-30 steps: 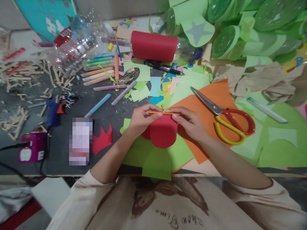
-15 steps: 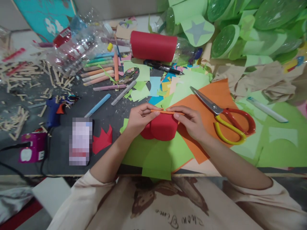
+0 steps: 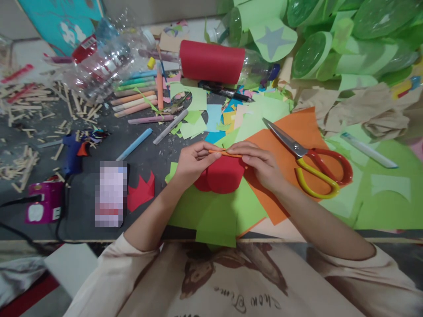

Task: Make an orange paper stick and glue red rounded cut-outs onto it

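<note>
Between my two hands is a thin folded strip of orange paper [image 3: 228, 153], held level. My left hand [image 3: 195, 164] pinches its left end between thumb and fingers. At the other end, my right hand [image 3: 262, 163] has its fingers and thumb closed on the strip. Just below lie rounded red paper pieces [image 3: 225, 175] on a green sheet [image 3: 216, 211]. An orange sheet [image 3: 274, 193] lies partly under my right forearm. Scissors with red and yellow handles [image 3: 299, 152] rest on it, blades apart.
A red-wrapped bottle [image 3: 211, 61] lies behind my hands, near markers [image 3: 135, 103] and paper scraps. On the left are a phone [image 3: 111, 193], a blue glue gun [image 3: 72, 152] and small sticks. Green bottles [image 3: 310, 55] and crumpled brown paper [image 3: 373, 110] sit at the back right.
My right hand's fingers have shifted slightly along the orange strip, with the thumb now lower and less visible. My left hand has barely moved.
</note>
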Available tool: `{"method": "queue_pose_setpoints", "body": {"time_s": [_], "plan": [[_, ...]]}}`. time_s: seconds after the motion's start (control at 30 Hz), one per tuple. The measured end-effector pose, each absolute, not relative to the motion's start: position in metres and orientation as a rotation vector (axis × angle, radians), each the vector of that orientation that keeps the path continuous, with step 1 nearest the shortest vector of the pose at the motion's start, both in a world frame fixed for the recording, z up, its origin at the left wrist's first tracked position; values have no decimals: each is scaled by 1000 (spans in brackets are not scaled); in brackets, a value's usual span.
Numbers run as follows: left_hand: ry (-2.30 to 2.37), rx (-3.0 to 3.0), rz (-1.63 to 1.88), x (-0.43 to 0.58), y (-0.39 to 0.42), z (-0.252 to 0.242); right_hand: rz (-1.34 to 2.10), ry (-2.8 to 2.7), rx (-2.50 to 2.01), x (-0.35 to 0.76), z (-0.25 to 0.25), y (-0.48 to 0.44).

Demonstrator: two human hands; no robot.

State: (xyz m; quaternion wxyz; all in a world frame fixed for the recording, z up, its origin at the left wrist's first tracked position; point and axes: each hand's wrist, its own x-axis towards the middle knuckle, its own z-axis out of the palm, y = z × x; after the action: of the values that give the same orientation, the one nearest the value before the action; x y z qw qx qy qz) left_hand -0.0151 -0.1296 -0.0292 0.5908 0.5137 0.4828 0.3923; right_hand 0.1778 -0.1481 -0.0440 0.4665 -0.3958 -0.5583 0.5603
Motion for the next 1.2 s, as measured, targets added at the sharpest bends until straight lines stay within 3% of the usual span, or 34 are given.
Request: {"method": "queue_pose_setpoints", "body": {"time_s": [0.27,0.73,1.07,1.2], "plan": [[1243,1240,962,-17,-127,-33,1265,-1080,-1106,176,-40,-146],[1391,895,1493,-32,-107,-41,1224,-973,-1191,180,-38,-141],[1184,1167,991,-7,-135,-28,1331,-1284,-1203,172,-41,-149],[1144,1162,1070,-9,-133,-29,1268,-1277,-1252,173,-38,-148]]}}
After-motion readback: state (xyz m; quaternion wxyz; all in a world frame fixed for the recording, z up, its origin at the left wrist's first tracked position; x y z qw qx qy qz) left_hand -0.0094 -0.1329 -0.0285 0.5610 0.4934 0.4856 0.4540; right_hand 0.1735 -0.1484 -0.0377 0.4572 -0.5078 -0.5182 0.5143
